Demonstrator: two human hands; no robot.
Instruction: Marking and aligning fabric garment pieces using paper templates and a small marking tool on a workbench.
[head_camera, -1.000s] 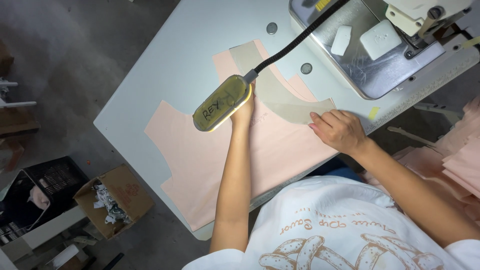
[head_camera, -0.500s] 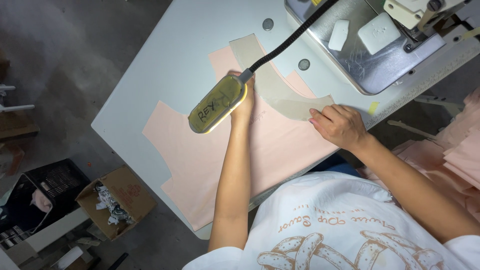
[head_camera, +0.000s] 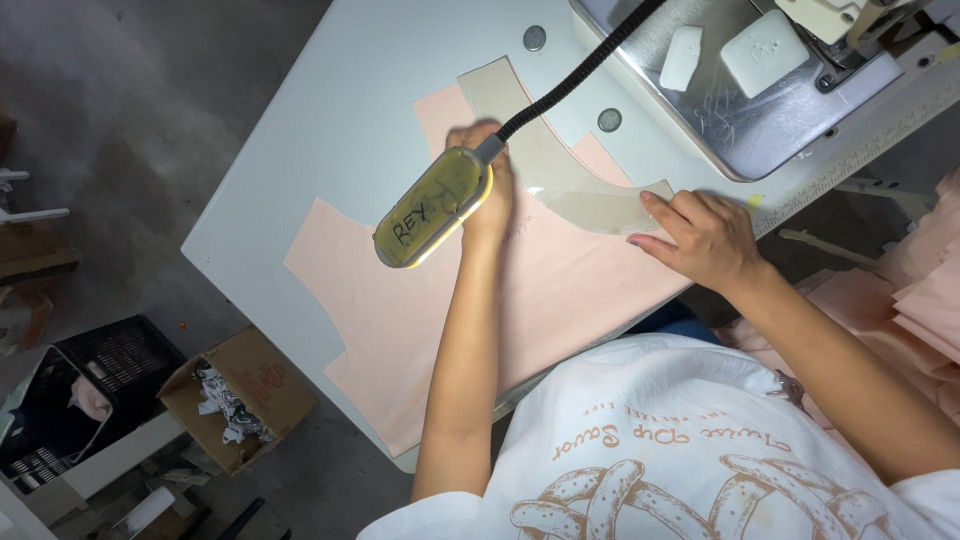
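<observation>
Both hands lie flat and open, gripping nothing — left hand (head_camera: 492, 190) and right hand (head_camera: 700, 235) press the curved template (head_camera: 560, 165) onto pink fabric (head_camera: 440, 300) on the worktop (head_camera: 330, 130); aligning edges seems the step.

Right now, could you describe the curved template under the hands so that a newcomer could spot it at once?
Start at the pale sewing table and find the pink fabric panel spread on it. On the panel's far edge lies the curved template, under both the left hand and the right hand. It alone is beige and arc-shaped.
</observation>
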